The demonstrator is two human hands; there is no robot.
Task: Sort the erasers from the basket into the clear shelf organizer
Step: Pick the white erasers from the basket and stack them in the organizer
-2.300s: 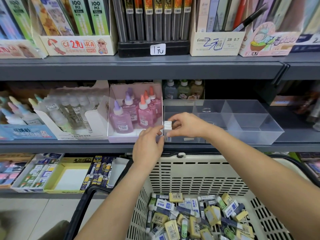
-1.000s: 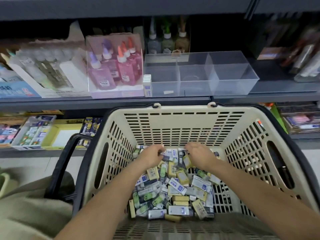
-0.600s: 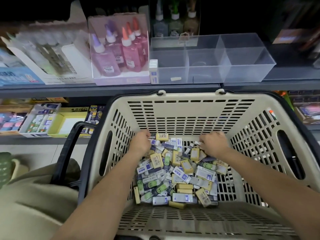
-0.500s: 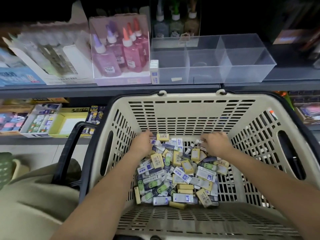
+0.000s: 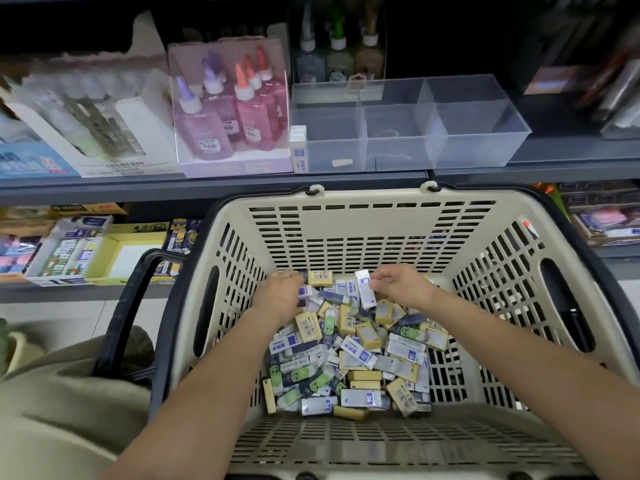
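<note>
The right grip [image 5: 403, 289] is inside the beige basket [image 5: 346, 230], near its far wall, thumb and fingertips pinching a blue-labelled white eraser [image 5: 365, 289] that stands tilted just above the pile. The left grip [image 5: 278, 297] is level with it, a little apart, fingers curled down onto the pile of erasers [image 5: 353, 355] — whether it holds one I cannot tell. The pile spreads from under both grips back toward the person, yellow, white-and-blue and green-faced erasers mixed together. Beyond the grips, on the grey shelf [image 5: 207, 188] above the basket rim, sits the clear shelf organizer [image 5: 474, 133]. One upright white eraser [image 5: 298, 147] stands at its front left corner — inside or just outside the wall, I cannot tell. Left of that is a box of pink and purple glue bottles [image 5: 228, 109]
</note>
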